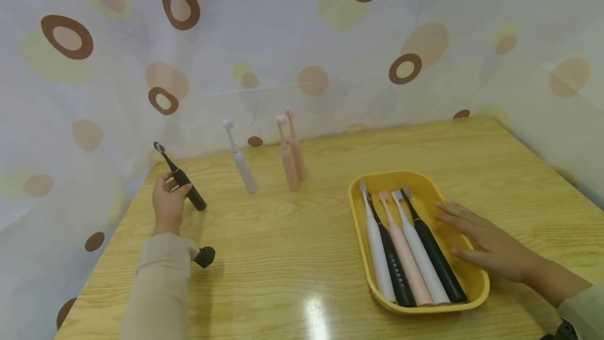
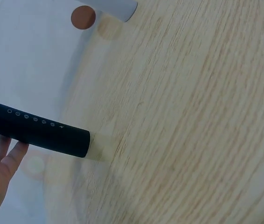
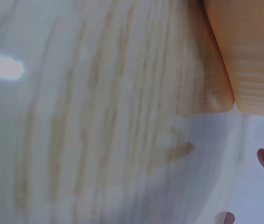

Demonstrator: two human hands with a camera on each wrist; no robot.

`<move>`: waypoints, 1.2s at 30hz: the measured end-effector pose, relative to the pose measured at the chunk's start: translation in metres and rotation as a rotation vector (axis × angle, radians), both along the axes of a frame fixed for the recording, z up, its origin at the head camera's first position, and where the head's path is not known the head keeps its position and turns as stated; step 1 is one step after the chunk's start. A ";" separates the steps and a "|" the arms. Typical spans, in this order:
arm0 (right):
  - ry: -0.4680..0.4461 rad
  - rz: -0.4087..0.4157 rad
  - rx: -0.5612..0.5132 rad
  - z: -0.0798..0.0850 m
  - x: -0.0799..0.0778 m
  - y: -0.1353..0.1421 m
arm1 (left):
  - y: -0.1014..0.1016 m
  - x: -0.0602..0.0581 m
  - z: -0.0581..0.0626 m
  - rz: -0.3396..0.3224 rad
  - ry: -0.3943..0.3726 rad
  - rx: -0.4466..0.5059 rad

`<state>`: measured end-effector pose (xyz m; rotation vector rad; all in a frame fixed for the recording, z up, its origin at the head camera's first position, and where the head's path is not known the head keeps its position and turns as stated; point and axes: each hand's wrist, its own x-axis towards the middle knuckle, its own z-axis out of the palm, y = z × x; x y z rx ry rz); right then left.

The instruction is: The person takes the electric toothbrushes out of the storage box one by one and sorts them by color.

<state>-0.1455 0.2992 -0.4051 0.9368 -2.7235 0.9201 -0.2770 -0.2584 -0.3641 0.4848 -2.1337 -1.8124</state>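
At the table's left side, my left hand (image 1: pixel 169 204) pinches a black electric toothbrush (image 1: pixel 194 197) by its handle, thumb on one side and fingers on the other. The brush leans with its head up and left; its button icons show in the left wrist view. My right hand (image 1: pixel 491 243) has its fingers spread at the right rim of a yellow tray (image 1: pixel 391 178). Inside lie several electric toothbrushes side by side: a white one (image 1: pixel 377 248), a pink one (image 1: pixel 407 256) and a black one (image 1: pixel 436 256) among them.
A white electric toothbrush (image 1: pixel 244 172) stands upright near the back edge. Right of it stand two pink ones, a front one (image 1: pixel 290 169) and a rear one (image 1: pixel 298 156), close together. A patterned curtain (image 1: pixel 292 41) hangs behind the wooden table (image 1: pixel 264 256).
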 end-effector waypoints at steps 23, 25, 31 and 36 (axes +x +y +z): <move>-0.002 0.001 -0.034 -0.004 -0.001 0.000 | 0.003 0.000 -0.007 -0.025 0.058 0.017; -0.004 -0.001 -0.034 -0.004 -0.001 0.000 | 0.004 0.000 -0.007 -0.032 0.059 0.009; 0.042 0.000 0.005 -0.002 -0.001 0.001 | 0.005 0.001 -0.008 -0.032 0.061 -0.021; 0.065 0.009 0.025 -0.001 -0.002 0.000 | 0.002 0.001 -0.009 -0.023 0.045 -0.075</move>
